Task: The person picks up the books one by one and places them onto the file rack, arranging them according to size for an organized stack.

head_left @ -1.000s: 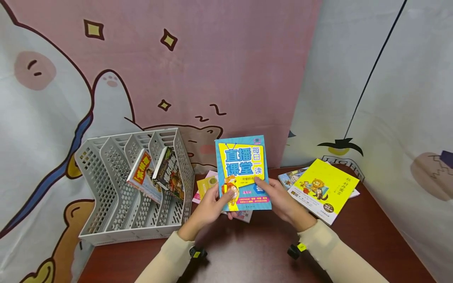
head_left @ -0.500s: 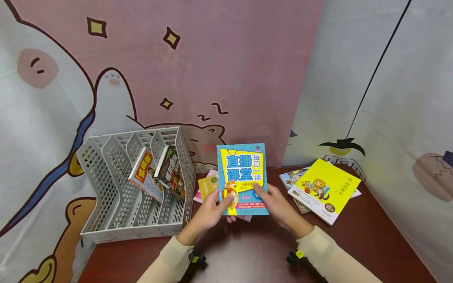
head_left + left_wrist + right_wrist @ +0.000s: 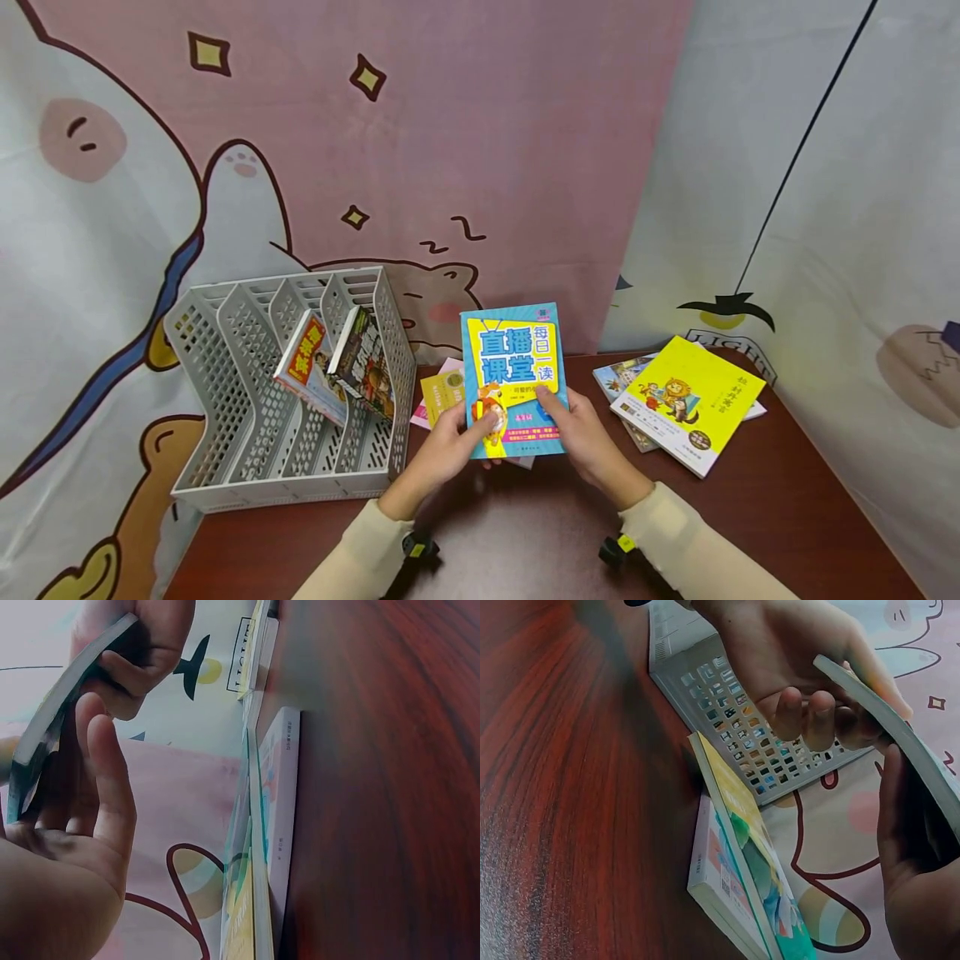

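Note:
A blue paperback book (image 3: 517,333) with a yellow panel on its cover is held up in front of me, above the table. My left hand (image 3: 448,442) grips its lower left side, thumb across the cover and fingers behind. On the lower right side my right hand (image 3: 592,433) pinches it, thumb also on the front. Both wrist views show the book (image 3: 56,701) edge-on, bowed slightly, with fingers supporting its back. Behind and below it lie a yellow book (image 3: 441,392) and others, partly hidden by the held book.
On the left stands a grey slotted file rack (image 3: 285,492). A red-titled book (image 3: 307,367) and a dark-covered book (image 3: 367,367) lean in separate slots. To the right, a yellow book (image 3: 690,392) lies over several others on the brown table (image 3: 525,533). A printed curtain hangs behind.
Both hands have lowered the blue book slightly, mostly in the first half second. The camera view has shifted a little. Their hold on it looks the same.

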`<control>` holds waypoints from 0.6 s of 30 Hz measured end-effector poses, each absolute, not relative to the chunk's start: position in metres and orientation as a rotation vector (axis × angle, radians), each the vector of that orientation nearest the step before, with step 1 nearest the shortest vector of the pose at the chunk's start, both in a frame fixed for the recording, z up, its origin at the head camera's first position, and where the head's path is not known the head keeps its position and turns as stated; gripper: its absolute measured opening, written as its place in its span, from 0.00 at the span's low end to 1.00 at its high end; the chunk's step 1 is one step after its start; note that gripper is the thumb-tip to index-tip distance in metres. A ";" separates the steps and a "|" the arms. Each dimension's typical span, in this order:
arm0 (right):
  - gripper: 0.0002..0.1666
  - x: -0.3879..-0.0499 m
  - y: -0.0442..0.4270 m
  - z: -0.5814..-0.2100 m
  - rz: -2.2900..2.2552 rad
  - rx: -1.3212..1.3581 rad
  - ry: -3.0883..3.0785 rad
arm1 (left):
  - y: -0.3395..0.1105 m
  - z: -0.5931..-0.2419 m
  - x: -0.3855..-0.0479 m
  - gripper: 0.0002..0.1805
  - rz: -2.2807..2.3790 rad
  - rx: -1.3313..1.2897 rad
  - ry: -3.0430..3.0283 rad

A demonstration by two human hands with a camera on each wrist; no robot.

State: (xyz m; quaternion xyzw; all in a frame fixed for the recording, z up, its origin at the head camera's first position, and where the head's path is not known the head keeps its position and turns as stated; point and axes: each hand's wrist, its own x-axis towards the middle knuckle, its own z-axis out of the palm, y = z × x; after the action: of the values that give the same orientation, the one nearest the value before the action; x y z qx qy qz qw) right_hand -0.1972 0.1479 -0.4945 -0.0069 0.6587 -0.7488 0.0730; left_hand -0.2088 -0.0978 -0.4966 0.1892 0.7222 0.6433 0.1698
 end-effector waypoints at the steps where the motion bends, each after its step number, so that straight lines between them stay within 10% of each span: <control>1: 0.33 -0.197 0.147 -0.495 -2.252 -0.016 1.986 | -0.097 -0.496 -0.209 0.23 1.832 0.526 2.067; 18: 0.32 -0.192 0.148 -0.491 -2.166 -0.080 2.031 | -0.083 -0.488 -0.222 0.29 2.056 0.343 2.185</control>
State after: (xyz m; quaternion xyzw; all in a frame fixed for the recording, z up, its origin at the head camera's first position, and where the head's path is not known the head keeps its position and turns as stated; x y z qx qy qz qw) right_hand -0.1919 0.1483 -0.4912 -0.0267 0.6812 -0.7266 0.0854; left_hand -0.2217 -0.0828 -0.4878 0.1134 0.7222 0.6796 0.0608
